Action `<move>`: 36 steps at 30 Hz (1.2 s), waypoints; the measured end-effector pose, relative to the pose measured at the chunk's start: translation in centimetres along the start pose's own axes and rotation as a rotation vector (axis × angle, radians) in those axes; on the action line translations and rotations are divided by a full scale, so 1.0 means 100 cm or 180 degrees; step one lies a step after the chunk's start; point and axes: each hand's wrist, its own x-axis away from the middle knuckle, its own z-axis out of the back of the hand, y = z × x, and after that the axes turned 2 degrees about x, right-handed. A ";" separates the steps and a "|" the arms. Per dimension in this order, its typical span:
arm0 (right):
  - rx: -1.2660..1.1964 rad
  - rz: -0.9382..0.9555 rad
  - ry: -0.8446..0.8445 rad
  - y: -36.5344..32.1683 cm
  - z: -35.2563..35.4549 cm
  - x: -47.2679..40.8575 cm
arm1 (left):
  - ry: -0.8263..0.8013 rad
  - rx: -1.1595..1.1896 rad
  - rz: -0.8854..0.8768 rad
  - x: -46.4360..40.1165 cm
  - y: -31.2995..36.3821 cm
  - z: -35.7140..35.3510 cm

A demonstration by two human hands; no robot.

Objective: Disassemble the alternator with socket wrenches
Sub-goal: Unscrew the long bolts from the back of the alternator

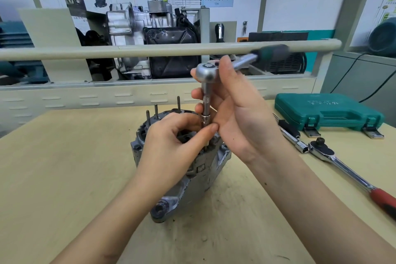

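Alternator (188,180) on bench under both hands | R hand (233,111) wrapped round extension bar of small ratchet (206,72), handle blurred | L hand (171,146) pinches socket (205,118) w/ thumb + forefinger, seating it; fastener hidden, prob. rear-housing nut | Advice: keep bar plumb, socket fully seated before torque | Spare ratchet (342,167) right of R hand.

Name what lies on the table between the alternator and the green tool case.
In the head view: a loose socket extension and a red-handled ratchet.
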 end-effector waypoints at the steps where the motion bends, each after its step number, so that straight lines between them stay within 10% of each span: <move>1: 0.0043 -0.0049 -0.0001 0.000 0.000 -0.001 | -0.0073 -0.0005 -0.0026 0.000 0.000 0.000; 36: -0.0104 -0.0073 0.0207 -0.003 -0.002 0.001 | 0.0430 -0.0269 -0.0395 0.004 -0.002 -0.009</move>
